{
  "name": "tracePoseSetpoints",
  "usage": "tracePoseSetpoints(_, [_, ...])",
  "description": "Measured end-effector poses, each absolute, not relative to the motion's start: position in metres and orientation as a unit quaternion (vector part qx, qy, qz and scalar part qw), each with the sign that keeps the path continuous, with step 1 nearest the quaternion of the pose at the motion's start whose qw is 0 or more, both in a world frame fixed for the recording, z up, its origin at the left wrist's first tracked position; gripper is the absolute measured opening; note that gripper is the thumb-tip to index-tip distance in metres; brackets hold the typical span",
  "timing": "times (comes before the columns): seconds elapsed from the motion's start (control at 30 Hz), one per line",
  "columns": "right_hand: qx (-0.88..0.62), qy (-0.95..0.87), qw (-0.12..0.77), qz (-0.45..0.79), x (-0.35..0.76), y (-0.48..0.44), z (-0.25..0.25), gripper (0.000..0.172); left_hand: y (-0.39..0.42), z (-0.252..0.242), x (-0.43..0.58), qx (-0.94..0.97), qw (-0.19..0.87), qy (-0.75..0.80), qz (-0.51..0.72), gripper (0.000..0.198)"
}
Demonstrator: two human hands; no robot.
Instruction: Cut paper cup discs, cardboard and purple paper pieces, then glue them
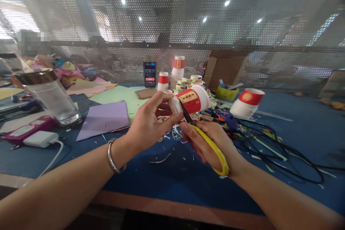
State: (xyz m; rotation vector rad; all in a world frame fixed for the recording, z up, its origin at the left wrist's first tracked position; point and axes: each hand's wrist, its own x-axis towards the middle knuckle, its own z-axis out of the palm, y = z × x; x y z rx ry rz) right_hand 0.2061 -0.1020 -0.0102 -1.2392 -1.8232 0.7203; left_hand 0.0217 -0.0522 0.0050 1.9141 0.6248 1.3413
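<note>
The left hand [152, 122] has its grip closed around the left end of a red-and-white paper cup [192, 100], held tilted on its side above the tabletop [161, 176]; what is inside it is hidden. The right hand [211, 143] has its grip wrapped about the yellow handles of the scissors [217, 151], whose dark blades lie against the cup near the left fingers.

To the right stands a nested cup stack [248, 102], red at the top with white layers below. Behind the held cup rise a taller cup stack [178, 66] and a shorter one just beside it. A yellow-green holder [226, 93] contains a few slim tools, too small to identify. At the left stands a clear glass bottle [54, 97] with a shiny lid; I cannot tell whether it contains liquid. Paper scraps [176, 133] lie beneath the hands.
</note>
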Motion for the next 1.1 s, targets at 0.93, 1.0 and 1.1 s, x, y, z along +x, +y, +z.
tracePoseSetpoints(0.93, [-0.504,-0.699,0.407,0.305,0.206,-0.101,-0.016,0.053,-0.056,-0.004,0.031,0.685,0.409,0.251,0.549,0.032])
tracePoseSetpoints(1.0, [-0.509,-0.697,0.407,0.300,0.205,-0.102,-0.015,0.054,-0.057,-0.003,0.032,0.685,0.404,0.254,0.550,0.033])
tracePoseSetpoints(1.1, [-0.510,-0.697,0.406,0.298,0.204,-0.102,-0.014,0.054,-0.058,-0.002,0.031,0.689,0.397,0.251,0.551,0.034])
